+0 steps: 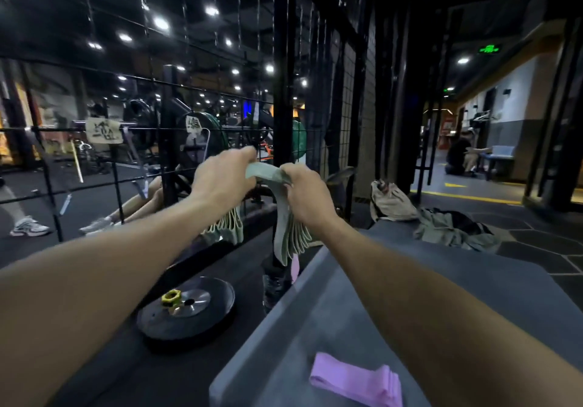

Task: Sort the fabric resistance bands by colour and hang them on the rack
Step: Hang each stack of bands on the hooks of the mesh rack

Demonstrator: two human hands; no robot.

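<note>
Both hands are raised in front of a black wire grid rack [132, 141], holding a bundle of pale green fabric bands [285, 233]. The left hand [220, 179] has its fingers curled over the top of the bundle, pinching one end of it; the right hand [307, 192] grips the same bundle just beside it. Between the two hands the green fabric runs roughly level, left to right, and from each hand the looped ends hang straight down, so the long axis of the hanging parts is vertical, with the loops fanned out at the bottom. A small pile of pink bands [359, 381] lies flat on a grey padded bench [315, 312] near the lower edge, its long axis slanting down to the right. Left of the bench a black weight plate [186, 312] lies flat on the floor with a yellow collar [171, 297] at its centre
</note>
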